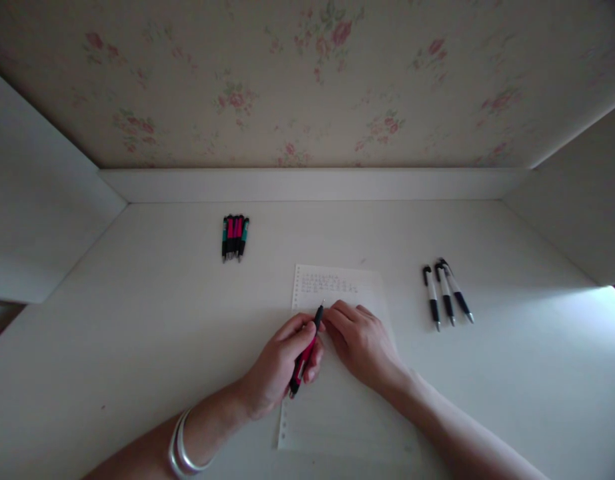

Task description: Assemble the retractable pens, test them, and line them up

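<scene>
My left hand (282, 363) is closed around a pink and black pen (306, 351), whose tip points up and away over a sheet of lined paper (337, 407). My right hand (360, 340) rests on the sheet just right of the pen, its fingers curled near the pen's tip; I cannot make out whether they touch it. A few lines of small writing (332, 283) run across the top of the sheet. Silver bangles (180, 450) circle my left wrist.
A tight row of several pink and teal pens (234, 237) lies at the back left of the white desk (137, 320). Three black and white pens (445, 297) lie to the right of the paper. Floral wallpaper rises behind; white side panels flank the desk.
</scene>
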Demonstrator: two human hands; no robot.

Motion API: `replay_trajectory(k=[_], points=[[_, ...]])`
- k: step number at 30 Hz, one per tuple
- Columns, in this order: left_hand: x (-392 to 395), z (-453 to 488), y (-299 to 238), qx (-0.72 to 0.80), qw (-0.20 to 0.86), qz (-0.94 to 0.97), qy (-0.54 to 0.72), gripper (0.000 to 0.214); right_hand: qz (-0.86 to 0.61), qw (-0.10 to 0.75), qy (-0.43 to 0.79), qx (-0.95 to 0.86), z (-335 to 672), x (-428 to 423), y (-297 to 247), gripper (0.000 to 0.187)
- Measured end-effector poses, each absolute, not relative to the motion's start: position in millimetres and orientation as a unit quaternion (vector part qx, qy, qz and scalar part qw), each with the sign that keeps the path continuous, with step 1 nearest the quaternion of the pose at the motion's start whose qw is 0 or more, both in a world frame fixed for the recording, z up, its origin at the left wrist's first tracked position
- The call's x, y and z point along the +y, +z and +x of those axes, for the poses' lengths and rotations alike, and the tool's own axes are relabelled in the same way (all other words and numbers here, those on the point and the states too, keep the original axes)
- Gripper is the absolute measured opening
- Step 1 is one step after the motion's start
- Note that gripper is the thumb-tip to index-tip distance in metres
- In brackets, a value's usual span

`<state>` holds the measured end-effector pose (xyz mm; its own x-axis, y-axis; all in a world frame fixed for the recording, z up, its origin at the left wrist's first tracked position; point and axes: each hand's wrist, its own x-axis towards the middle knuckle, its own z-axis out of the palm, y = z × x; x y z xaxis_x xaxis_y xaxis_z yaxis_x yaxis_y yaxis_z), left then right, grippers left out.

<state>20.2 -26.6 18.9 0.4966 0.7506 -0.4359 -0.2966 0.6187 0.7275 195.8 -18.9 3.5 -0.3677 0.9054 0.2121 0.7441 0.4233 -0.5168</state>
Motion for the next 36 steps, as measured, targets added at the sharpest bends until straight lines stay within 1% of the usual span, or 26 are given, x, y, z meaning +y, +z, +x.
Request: replay_trajectory(k=[4, 7, 14, 26, 36], points=[[-24.6, 18.4, 21.9, 0.392, 0.813, 0.299, 0.31, 0.029, -0.517, 0.352, 0.264, -0.734, 203.8, -13.9, 5.0, 0.018], [-23.2, 16.2, 22.8, 0.387, 0.821, 0.302, 0.292, 0.03, -0.515, 0.386, 0.306, -0.701, 213.2, -8.9, 5.6, 0.014], [-21.2, 11.0, 21.1, 0.38, 0.832, 0.318, 0.249, 0.028, -0.494, 0.386, 0.427, -0.652, 223.2, -8.7, 4.3, 0.015], [-20.9, 9.5, 16.1, 0.368, 0.84, 0.32, 0.239, 0.026, -0.473, 0.403, 0.458, -0.635, 224.2, -8.3, 1.3, 0.013], [-18.1, 11.0, 25.8, 0.379, 0.837, 0.337, 0.205, 0.028, -0.434, 0.402, 0.51, -0.624, 225.0, -9.8, 4.1, 0.013]])
